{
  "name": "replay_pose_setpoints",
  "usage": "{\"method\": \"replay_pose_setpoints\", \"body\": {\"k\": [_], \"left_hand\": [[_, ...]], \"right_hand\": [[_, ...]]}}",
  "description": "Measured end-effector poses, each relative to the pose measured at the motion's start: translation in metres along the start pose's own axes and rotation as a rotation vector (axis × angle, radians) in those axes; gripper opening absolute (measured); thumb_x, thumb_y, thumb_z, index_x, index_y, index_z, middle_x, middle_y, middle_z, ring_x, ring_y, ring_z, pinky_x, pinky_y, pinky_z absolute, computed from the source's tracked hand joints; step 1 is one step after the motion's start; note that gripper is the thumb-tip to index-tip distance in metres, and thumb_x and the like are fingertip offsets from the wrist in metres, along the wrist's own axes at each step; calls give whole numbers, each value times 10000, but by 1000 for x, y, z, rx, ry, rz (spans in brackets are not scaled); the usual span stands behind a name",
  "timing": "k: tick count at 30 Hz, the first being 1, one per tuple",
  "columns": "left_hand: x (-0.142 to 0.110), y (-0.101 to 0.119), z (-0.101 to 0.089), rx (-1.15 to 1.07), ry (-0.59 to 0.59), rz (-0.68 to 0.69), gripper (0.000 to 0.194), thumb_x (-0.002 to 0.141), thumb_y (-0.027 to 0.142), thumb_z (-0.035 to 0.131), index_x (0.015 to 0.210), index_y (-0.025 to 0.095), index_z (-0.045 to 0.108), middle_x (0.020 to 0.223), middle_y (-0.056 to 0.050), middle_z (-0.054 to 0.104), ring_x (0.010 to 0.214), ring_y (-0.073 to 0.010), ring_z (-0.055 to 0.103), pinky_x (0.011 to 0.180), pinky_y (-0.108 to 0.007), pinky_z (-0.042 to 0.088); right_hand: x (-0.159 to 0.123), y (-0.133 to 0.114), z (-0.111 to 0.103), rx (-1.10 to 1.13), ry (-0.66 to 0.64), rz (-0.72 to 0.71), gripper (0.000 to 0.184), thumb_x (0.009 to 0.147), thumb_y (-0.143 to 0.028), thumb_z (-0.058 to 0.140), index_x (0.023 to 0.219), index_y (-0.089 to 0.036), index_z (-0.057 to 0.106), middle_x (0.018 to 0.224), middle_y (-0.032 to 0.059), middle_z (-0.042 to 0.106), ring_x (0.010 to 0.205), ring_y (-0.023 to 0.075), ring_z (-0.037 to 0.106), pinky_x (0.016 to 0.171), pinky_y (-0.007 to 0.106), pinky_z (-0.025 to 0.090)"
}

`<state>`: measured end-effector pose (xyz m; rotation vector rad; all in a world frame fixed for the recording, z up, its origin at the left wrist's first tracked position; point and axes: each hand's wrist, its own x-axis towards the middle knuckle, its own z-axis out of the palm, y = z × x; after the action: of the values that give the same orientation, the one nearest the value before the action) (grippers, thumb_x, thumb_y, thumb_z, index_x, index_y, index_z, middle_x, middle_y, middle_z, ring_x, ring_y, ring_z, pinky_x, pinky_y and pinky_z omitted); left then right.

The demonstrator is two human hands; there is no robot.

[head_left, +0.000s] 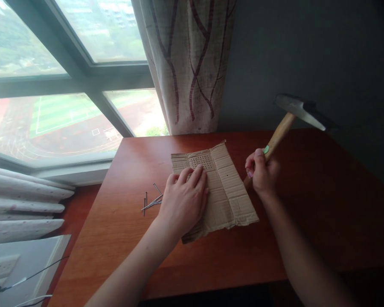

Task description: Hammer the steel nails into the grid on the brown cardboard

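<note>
Brown cardboard point(220, 185) on tabletop point(131, 251) — presses it down with open left hand point(184, 198), grips raised hammer point(283, 128) in right hand point(265, 174) — grid of holes point(202, 161) already in, visible rest mostly unpierced, nails point(152, 202) loose alongside.

cardboard point(222, 187) partly hidden by left hand point(186, 198), some nails point(152, 202) partly covered, hammer head point(299, 109) blurred

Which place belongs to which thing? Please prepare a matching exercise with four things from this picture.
Things
1. hammer
2. nails
3. cardboard
4. socket

Places
A. beneath the left grip
B. on the white panel, lower left
C. raised in the right grip
D. on the table, left of the cardboard

Pairs: 1-C, 2-D, 3-A, 4-B
</note>
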<state>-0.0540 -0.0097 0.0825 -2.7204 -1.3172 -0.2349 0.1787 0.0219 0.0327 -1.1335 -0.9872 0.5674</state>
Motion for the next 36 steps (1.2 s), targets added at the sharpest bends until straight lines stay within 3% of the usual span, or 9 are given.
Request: {"method": "replay_pose_setpoints", "body": {"k": [10, 17, 23, 33, 36], "left_hand": [[-2, 0, 2, -2, 18, 0, 423, 1052, 324, 390, 1383, 147, 584, 1525, -96, 543, 1249, -319, 537, 898, -480, 442], [-1, -1, 5, -46, 30, -1, 400, 1040, 300, 419, 1358, 134, 596, 1357, -122, 653, 1204, -323, 564, 882, -484, 462], [-1, 0, 4, -122, 75, 26, 342, 1012, 243, 468, 1299, 145, 626, 1407, -127, 635, 1217, -308, 578, 939, -470, 483], [-1, 1, 6, -140, 60, 24, 359, 1022, 231, 430, 1304, 106, 615, 1430, -140, 622, 1243, -315, 575, 973, -461, 490], [-2, -1, 7, -176, 70, 14, 359, 1025, 254, 435, 1309, 129, 616, 1423, -131, 629, 1237, -311, 577, 976, -468, 489]], "right_hand": [[0, 6, 2, 15, -2, 34, 526, 953, -557, 590, 569, -202, 529, 431, -47, 427, 333, 67, 367, 336, 228, 239], [2, 7, 0, 20, 12, 37, 529, 949, -562, 593, 569, -199, 528, 438, -48, 435, 329, 62, 364, 330, 224, 240], [2, 9, -1, 24, 4, 43, 530, 941, -574, 597, 569, -206, 510, 437, -50, 438, 322, 66, 365, 328, 227, 244], [-3, 9, 3, -19, 81, -88, 488, 957, -544, 571, 600, -227, 473, 470, -43, 470, 347, 80, 375, 348, 243, 276], [-5, 10, 3, -29, 90, -117, 402, 957, -527, 580, 694, -231, 515, 484, -53, 497, 355, 86, 378, 348, 239, 279]]}}
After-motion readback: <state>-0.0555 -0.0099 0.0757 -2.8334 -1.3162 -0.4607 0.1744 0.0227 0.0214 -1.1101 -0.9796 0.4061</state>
